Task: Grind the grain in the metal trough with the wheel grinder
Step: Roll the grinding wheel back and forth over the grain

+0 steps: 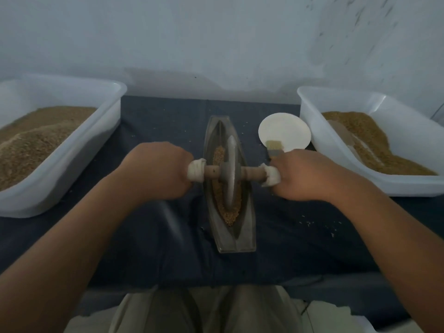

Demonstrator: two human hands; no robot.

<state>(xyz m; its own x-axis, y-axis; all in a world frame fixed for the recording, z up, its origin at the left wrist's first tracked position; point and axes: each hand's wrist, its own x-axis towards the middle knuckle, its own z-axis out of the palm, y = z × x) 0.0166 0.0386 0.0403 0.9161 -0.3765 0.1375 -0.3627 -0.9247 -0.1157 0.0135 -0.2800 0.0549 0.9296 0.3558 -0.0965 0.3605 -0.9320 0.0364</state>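
The metal trough (pixel 245 236) is set lengthwise at the middle of the desk (pixel 156 236), well apart from the left and right edges, and the wheel grinder (pixel 230 174) is stood upright in its groove. The wooden axle is held at both cloth-wrapped ends: the left hand (pixel 158 171) is clamped round one end and the right hand (pixel 305 175) round the other, with fingers curled over the wrapping. The grinding is judged to be under way but far from done. The grain (pixel 230 217) is seen as coarse golden-brown kernels, banked along both sides of the wheel and gathered mostly toward the near end, while the far end of the trough is left bare. No fine meal can be made out, though the view is dim and blurred. Many more rolling passes are thought to be needed. A white tub (pixel 96 145) of brown meal or grain is placed at the left edge, another tub (pixel 310 131) at the right, and a round dish (pixel 283 128) with a brush (pixel 275 147) just beside the trough
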